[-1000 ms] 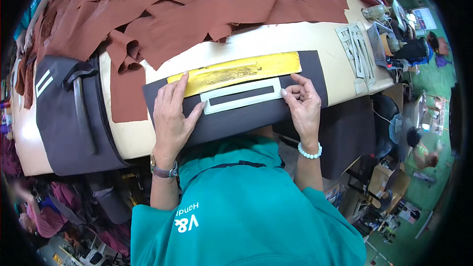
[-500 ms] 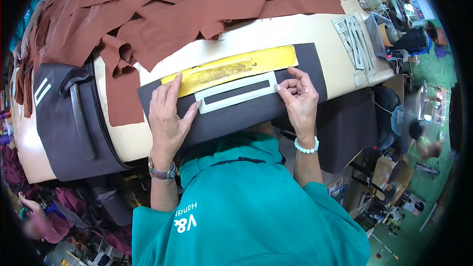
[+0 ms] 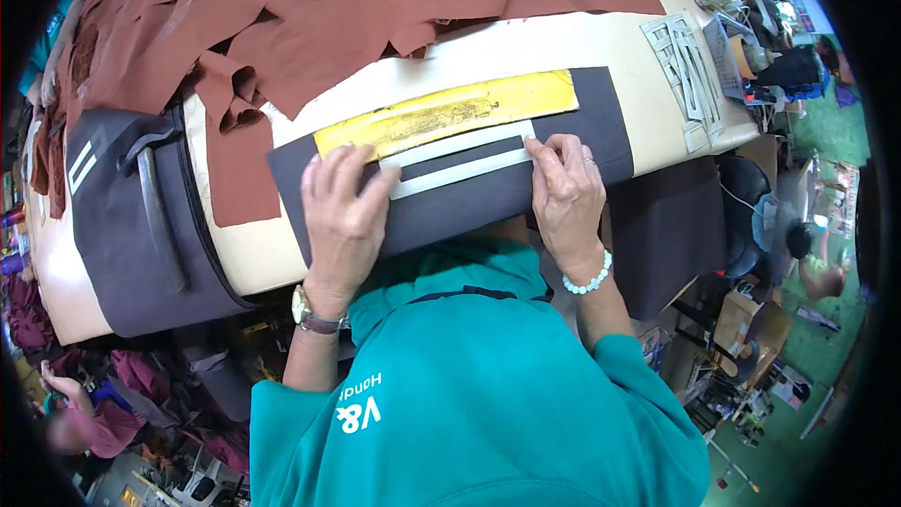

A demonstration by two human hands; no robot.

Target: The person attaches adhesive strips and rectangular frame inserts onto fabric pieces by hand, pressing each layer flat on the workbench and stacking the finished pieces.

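A pale rectangular frame (image 3: 460, 170) with a long slot lies on a dark panel (image 3: 450, 211), just below a yellow strip (image 3: 446, 115) with dark smudges. At the frame's left end is my left hand (image 3: 345, 211), its fingers apart and slightly blurred, fingertips by the frame and the strip's lower left corner. My right hand (image 3: 569, 188) pinches the frame's right end between thumb and finger, the other fingers curled.
Reddish-brown sheets (image 3: 328, 19) cover the table's far side. On the left, a hammer (image 3: 155, 202) rests on dark material (image 3: 103, 253). Pale frames (image 3: 683, 75) lie at right, beside a basket (image 3: 727, 56). Another person (image 3: 108, 422) is at lower left.
My left hand has lifted its thumb and shifted slightly, its fingers now nearer the frame's upper left end. My right fingers have closed in on the frame's right end.
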